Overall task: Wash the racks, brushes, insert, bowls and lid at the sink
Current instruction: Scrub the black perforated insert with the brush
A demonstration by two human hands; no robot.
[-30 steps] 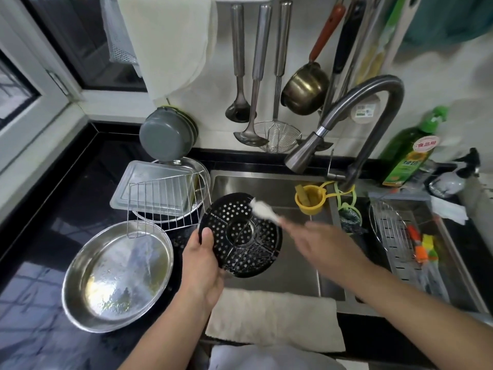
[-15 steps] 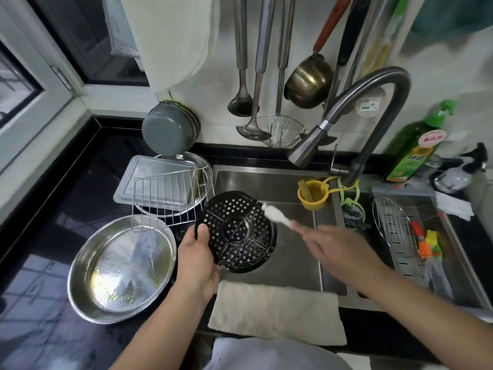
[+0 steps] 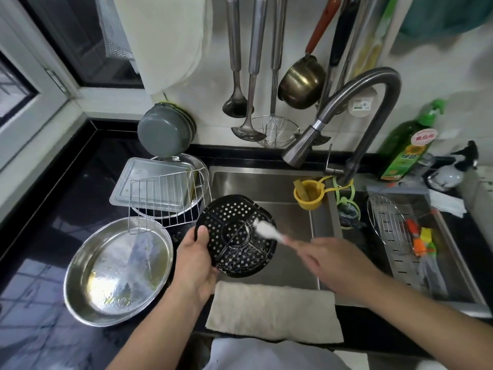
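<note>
My left hand [image 3: 196, 259] grips the left edge of a round black perforated insert [image 3: 232, 217], held tilted over the sink [image 3: 266, 182]. A white brush [image 3: 266, 230] lies with its bristles on the insert's middle, and my right hand [image 3: 336, 263] holds its handle; the hand is blurred. On the counter to the left lies a wide steel bowl [image 3: 117, 268]. Behind it a wire rack [image 3: 165, 198] leans over a clear rectangular lid [image 3: 144, 182] and a steel plate. Grey bowls [image 3: 162, 134] stand on edge against the wall.
The faucet [image 3: 344, 113] arches over the sink's back right. A yellow cup [image 3: 308, 194] hangs on the divider. A drain tray [image 3: 400, 236] on the right holds another rack and orange and yellow brushes [image 3: 418, 236]. A cloth [image 3: 272, 311] covers the front edge. Ladles hang on the wall.
The brush has moved from the insert's upper right rim down onto its middle. My left hand keeps holding the insert, which sits about where it was.
</note>
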